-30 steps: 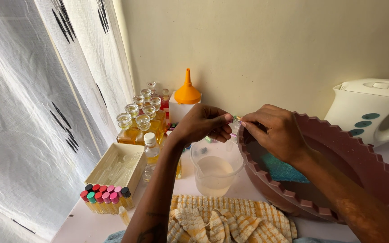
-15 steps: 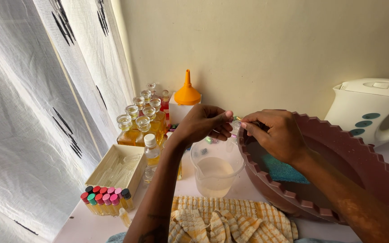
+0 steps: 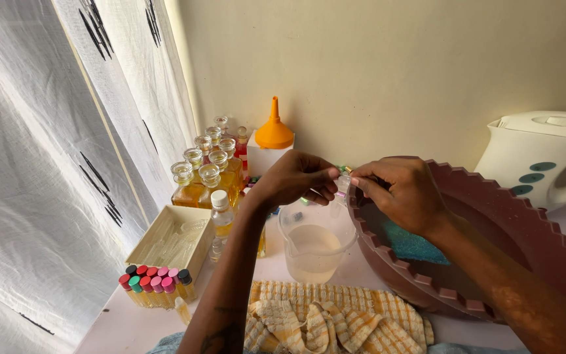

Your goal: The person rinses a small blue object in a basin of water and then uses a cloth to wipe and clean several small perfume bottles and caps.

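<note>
clear plastic jug (image 3: 316, 246) sat under two hands, left hand (image 3: 293, 180) and right hand (image 3: 397, 193), both pinching one tiny vial (image 3: 343, 172).

One funnel (image 3: 274, 128), one kettle (image 3: 542, 159), one basin (image 3: 492, 229), one jug (image 3: 316, 242), two hands.

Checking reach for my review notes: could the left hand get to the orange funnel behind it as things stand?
Probably yes. The left hand is pinching a small vial together with the right hand, so it is busy, but the orange funnel stands close behind it with open space between.
</note>
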